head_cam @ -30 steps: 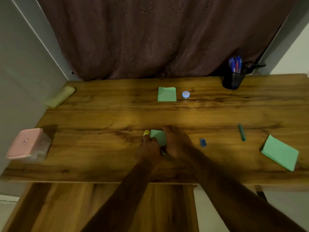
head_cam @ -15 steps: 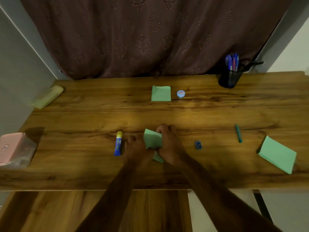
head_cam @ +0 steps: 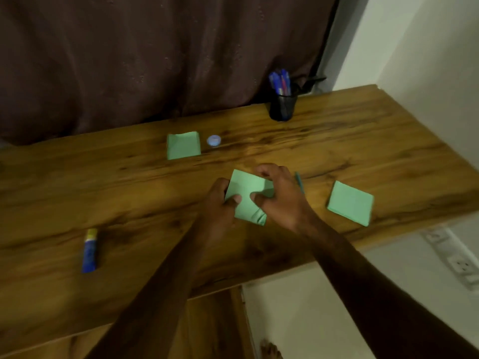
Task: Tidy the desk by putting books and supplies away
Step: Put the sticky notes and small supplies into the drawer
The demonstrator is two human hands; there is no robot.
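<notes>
Green note pad (head_cam: 248, 193) held just above the bench (head_cam: 103, 190), caught between both hands. Left hand (head_cam: 220, 200) pinched its near-left edge, thumb on top and the rest underneath. Right hand (head_cam: 280, 198) took the opposite side, thumb pressed on the face, fingers (head_cam: 264, 172) curled over the far edge. Both grips were closed on the paper, and neither hand had anything else in it.

Handling, as judged: light, thin and limp. The corner nearest the right wrist was already buckled and curled, so loose leaves may fan or slide. Best held by two opposite edges, or flat from beneath, and squared up before it is set down.

A green pen (head_cam: 299, 182) lay just behind the right knuckles, and a second green pad (head_cam: 350, 203) lay to the right of the right hand, apart from it. Beyond the fingertips sat a third green pad (head_cam: 183, 145), with a small round blue-lidded pot (head_cam: 214, 140) just beside it. Farther back stood a black mesh pen cup (head_cam: 282, 106) stuffed with blue pens. A glue stick (head_cam: 89, 251) lay well off to the left of the left hand.

Writing: the blue and yellow label on the glue stick was too blurred to read. The pot lid bore a mark, also illegible. The pads looked blank.
</notes>
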